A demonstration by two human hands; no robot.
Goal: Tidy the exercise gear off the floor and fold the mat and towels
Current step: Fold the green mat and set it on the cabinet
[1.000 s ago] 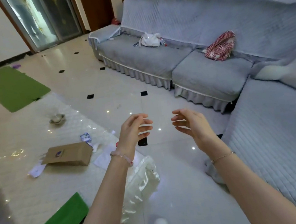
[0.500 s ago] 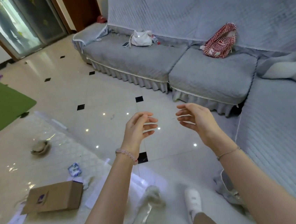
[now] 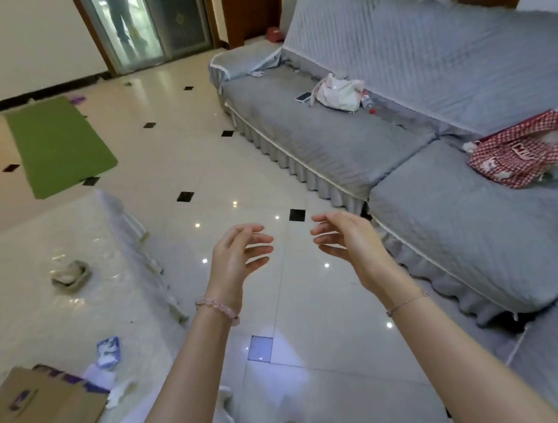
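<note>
Green mat (image 3: 57, 145) lies unrolled and flat on the pale tiled floor (image 3: 321, 362) in the upper left of the frame, with one narrow end towards the dark skirting of the far wall; it is well apart from both hands, up and to the left of them, and nothing touches it. At the centre of the frame the left hand (image 3: 238, 260) and right hand (image 3: 346, 238) are held out over the floor, palms turned towards each other, fingers spread and loosely curved, a gap between the two sets of fingertips; neither holds anything. A pink bead bracelet (image 3: 217, 309) circles the left wrist; a thin chain (image 3: 406, 302) circles the right; both forearms run in from the bottom edge. Left of the arms stands a low table (image 3: 15, 239) with a glossy white cover, bearing a small dish (image 3: 70, 274), a blue-and-white packet (image 3: 108, 350) and a flat brown cardboard package (image 3: 44, 415) at the lower left. Along the right side runs a grey quilted sofa (image 3: 332, 143); on it lie a white bag (image 3: 339, 93) with a phone (image 3: 303, 97) just beside it, and a red checked bag (image 3: 522, 151) further right.
</note>
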